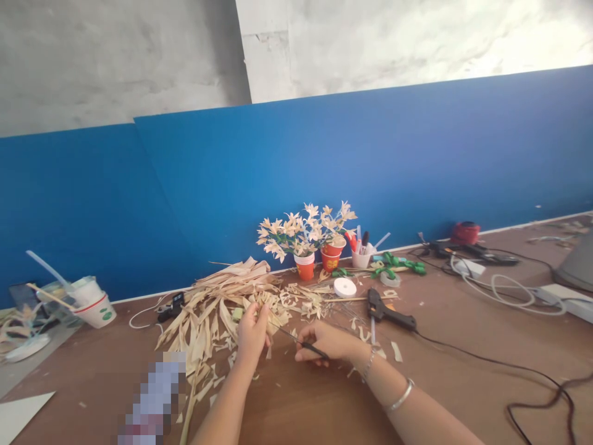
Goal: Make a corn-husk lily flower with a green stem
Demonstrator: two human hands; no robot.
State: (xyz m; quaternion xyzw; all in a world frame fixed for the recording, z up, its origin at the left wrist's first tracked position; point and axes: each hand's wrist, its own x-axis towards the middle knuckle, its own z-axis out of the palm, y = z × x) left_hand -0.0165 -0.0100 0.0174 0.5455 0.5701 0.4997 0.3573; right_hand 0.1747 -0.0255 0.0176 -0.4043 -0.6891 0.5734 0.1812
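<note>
Two bare hands reach over the counter [287, 414]. The right hand [322, 343] has its fingers curled around the scissors [316, 350], blades toward the left hand [252, 330]. The left hand's fingers pinch a piece of husk [264, 301], its outline blurring into the pile [213, 309] behind; the pile spreads leftward and back to the counter's far edge. Scraps [396, 352] lie near the right wrist. Beyond that wrist sits a glue gun [391, 314], its cord trailing right. Farther off is a white roll [345, 287]. Along the far edge, pale flowers [291, 230] stand in red cups [304, 270], with a pen cup [361, 259] just to their right. A blue partition [324, 154] rises behind that edge.
</note>
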